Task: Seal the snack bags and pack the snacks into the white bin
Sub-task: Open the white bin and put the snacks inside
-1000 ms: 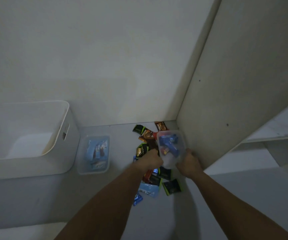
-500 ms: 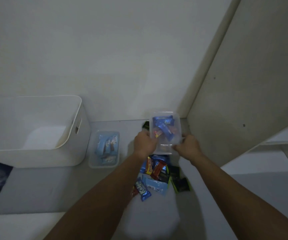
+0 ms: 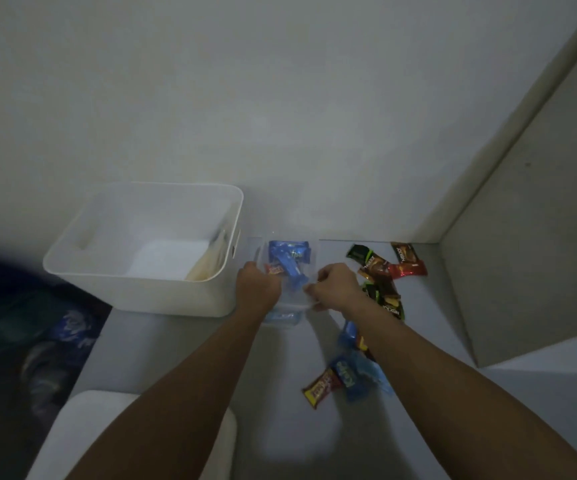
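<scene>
1. The left hand (image 3: 257, 287) and the right hand (image 3: 335, 285) hold a clear snack bag (image 3: 289, 271) between them, each grip closed on one of its side edges.
2. The bag sits directly between the two grips, its near end level with the knuckles and its far end reaching past them toward the wall.
3. Its long axis runs away from the person, toward the wall; blue wrappers and a small red one show through the clear plastic.
4. The bag is held just to the right of the white bin (image 3: 148, 251), whose near right corner lies just beside the left grip.
5. Below the held bag, nearer the person, the edge of a second clear bag (image 3: 283, 318) with blue contents shows on the tabletop (image 3: 183, 355); whether the two touch cannot be told.
6. Right of the right grip lie loose snacks: brown, green and red sachets (image 3: 384, 271) toward the corner.
7. Under and beside the right forearm lie blue wrappers (image 3: 360, 375) and a brown-and-yellow bar (image 3: 321, 388), nearer the person than either grip.
8. The bin's opening faces up; something pale leans against its right inner wall.
</scene>
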Tool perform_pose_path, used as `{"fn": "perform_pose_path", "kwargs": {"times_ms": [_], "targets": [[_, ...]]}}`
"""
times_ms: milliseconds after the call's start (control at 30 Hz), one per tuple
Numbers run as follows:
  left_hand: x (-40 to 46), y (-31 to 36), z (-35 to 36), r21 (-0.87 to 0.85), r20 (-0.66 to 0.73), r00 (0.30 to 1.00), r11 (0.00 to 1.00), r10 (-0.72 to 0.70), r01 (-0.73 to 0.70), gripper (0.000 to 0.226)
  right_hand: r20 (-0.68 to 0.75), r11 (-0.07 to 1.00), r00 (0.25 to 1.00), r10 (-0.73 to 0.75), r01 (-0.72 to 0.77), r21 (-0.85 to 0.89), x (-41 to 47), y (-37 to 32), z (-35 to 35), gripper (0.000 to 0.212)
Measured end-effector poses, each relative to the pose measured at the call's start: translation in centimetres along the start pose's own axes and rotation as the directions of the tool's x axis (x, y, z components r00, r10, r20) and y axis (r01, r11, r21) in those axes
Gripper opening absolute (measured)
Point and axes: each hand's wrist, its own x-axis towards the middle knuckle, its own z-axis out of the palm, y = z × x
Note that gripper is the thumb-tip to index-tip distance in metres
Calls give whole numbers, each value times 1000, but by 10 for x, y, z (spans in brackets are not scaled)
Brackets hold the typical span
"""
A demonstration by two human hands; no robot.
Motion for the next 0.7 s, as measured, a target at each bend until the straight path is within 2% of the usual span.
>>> {"fn": "perform_pose_path", "kwargs": {"times_ms": [167,267,300,400,500,567,667,700], "targets": [[3,-27,-11,35,81,996,999,-23,21,33,47,994,999,-2,7,-108,6,5,33,20],[7,-41,-11,-8,154,988,1000,-25,26,34,26,984,1000,10,-6,-179,7,8,40,21],[10,-47,-10,-28,175,984,999,-26,32,34,25,984,999,22,-17,-180,7,9,41,28],[21,-64,-5,-114,247,968,991,-40,70,31,92,998,994,60,-58,-28,11,15,44,57],[5,-43,-23,-171,290,956,981,-36,89,22,159,988,983,89,-107,110,11,17,42,54],[1,-36,-28,-199,318,948,976,-22,89,28,167,981,981,97,-123,149,9,14,34,48],[0,-20,-36,-223,330,941,975,77,-1,21,189,964,973,131,-170,204,8,5,12,52],[1,-14,-38,-231,333,936,972,110,-31,26,200,959,971,131,-175,222,7,-2,3,53]]}}
